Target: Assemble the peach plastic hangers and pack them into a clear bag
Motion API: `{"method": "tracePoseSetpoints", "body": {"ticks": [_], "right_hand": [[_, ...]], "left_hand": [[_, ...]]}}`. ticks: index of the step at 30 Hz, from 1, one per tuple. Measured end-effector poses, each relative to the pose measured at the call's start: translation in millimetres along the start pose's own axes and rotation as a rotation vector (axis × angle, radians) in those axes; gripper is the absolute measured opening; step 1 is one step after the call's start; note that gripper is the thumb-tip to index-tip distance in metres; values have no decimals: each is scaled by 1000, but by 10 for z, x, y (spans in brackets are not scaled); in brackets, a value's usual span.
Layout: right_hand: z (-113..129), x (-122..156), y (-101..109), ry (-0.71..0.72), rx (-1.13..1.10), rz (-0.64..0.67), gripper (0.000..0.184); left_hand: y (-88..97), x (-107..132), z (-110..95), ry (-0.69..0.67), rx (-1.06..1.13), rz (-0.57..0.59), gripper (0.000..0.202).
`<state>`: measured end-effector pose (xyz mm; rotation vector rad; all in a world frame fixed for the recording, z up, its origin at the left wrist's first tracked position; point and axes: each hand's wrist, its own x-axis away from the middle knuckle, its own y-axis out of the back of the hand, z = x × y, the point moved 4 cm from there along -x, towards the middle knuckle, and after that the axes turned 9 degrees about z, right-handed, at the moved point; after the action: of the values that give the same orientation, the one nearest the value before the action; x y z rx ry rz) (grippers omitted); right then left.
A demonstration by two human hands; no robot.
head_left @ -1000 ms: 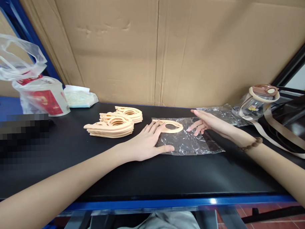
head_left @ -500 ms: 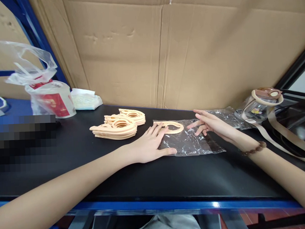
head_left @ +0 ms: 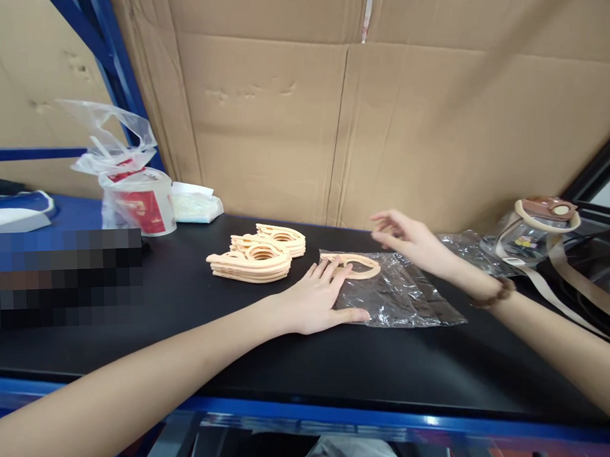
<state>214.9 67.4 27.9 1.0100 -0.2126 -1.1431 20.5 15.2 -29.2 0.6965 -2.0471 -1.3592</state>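
My left hand lies palm down with fingers spread, pressing on a clear plastic bag and the left end of a peach plastic folding hanger. That hanger lies flat at the bag's upper left; whether it is inside the bag or on top, I cannot tell. Raised above the bag's far edge is my right hand, its fingers loosely bent and apart, with nothing in them. Left of the bag, neat stacks of similar peach hangers rest on the black table.
A bagged white-and-red tub and a tissue pack stand at the back left. At the right are a strapped clear drinking bottle and another plastic bag. A cardboard wall closes off the back.
My right hand has lifted up and away from the bag, its fingers bending more. My left hand stays on the bag and hanger. The whole view has shifted slightly.
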Motion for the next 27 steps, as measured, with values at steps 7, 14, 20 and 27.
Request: {"method": "tracePoseSetpoints", "body": {"ticks": [7, 14, 20, 27], "right_hand": [[383, -801, -761, 242, 95, 378, 68], [374, -1221, -1041, 175, 5, 585, 96], [423, -1240, -1032, 219, -28, 519, 85], [274, -1001, -573, 241, -225, 379, 79]], "left_hand": [[-9, 13, -5, -1, -20, -23, 99], [-24, 4, 10, -12, -40, -50, 95], [-10, 10, -7, -8, -47, -44, 94], [16, 27, -31, 11, -32, 14, 94]]}}
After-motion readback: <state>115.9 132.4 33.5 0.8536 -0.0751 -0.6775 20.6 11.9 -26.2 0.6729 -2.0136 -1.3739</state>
